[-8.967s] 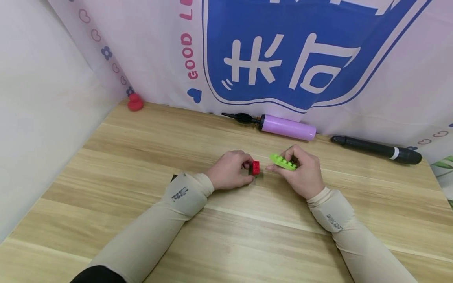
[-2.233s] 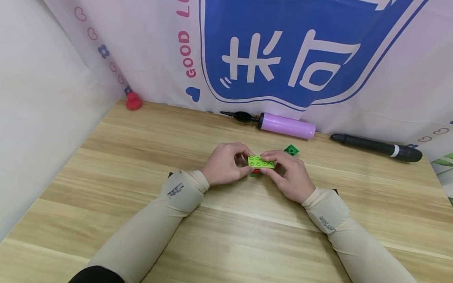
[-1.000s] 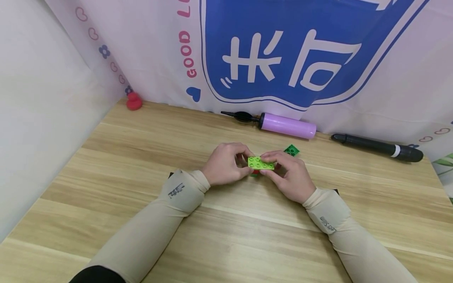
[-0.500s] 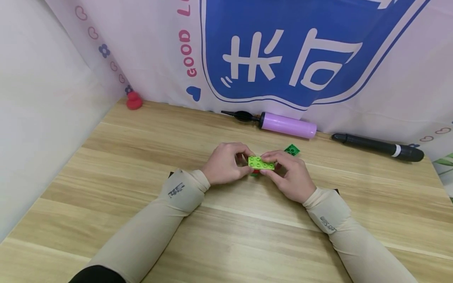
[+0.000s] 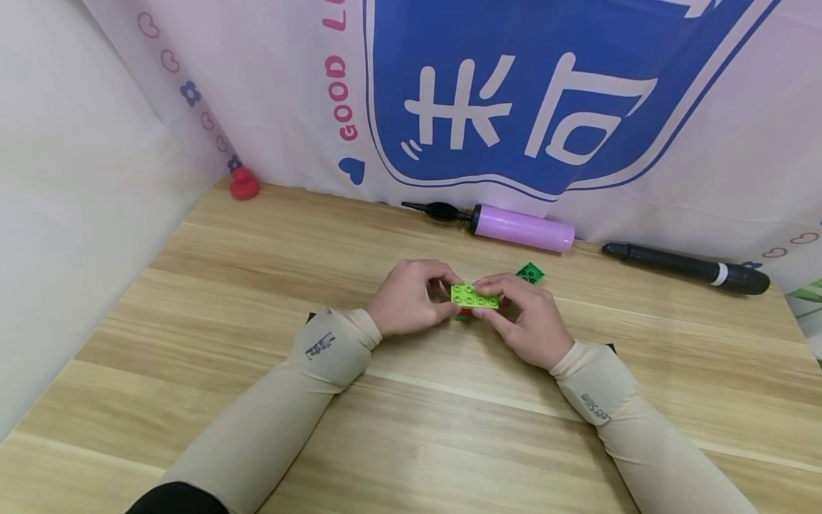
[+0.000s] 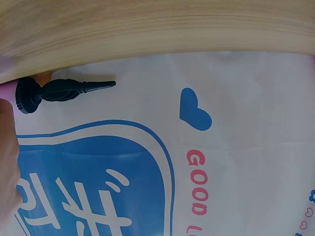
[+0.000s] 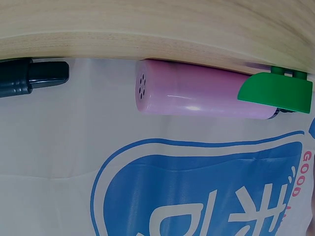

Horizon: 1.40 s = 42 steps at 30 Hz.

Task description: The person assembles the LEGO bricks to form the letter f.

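Between both hands is a lime-green toy brick (image 5: 474, 300), studs facing up. Just below its front edge show a red toy brick (image 5: 465, 312) and a sliver of green (image 5: 462, 318). The left hand (image 5: 407, 296) pinches the left end of the lime brick, thumb in front and index finger behind. At the right end, the right hand (image 5: 529, 321) grips it the same way. A dark green toy brick (image 5: 530, 273) lies studs down just behind the right hand; the right wrist view shows the curved end of this green brick (image 7: 275, 92).
Along the back of the wooden table (image 5: 411, 435) lie a purple hand pump (image 5: 523, 228) and a black stick-shaped object with a white band (image 5: 683, 268). A red rubber duck (image 5: 244, 184) sits in the far left corner. A printed cloth (image 5: 289, 93) hangs behind the table.
Nine seconds ago the right hand held the lime brick apart from the red one at the left hand; now it sits over the red one. Over the last two seconds the hands have hardly moved.
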### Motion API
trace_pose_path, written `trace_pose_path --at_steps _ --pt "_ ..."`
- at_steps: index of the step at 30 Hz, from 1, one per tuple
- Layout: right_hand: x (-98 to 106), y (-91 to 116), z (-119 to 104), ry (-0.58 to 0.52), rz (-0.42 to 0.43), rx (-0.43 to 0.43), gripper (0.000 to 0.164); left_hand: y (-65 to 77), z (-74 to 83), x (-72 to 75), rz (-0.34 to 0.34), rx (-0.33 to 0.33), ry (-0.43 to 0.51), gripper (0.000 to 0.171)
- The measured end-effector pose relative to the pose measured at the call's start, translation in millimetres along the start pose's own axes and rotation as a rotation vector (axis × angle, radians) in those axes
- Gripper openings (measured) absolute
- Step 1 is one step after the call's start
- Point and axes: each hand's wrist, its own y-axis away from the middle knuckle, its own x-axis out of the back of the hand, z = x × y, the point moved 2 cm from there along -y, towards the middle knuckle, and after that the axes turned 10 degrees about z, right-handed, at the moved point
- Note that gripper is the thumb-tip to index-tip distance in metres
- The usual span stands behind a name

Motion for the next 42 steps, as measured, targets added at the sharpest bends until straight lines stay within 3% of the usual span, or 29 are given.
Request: trace_pose_path --at_steps 42 --pt "0.7 -0.6 -0.5 -0.01 -0.005 -0.017 0.03 -2.4 -4.6 0.3 -0.022 0.011 0.053 0.024"
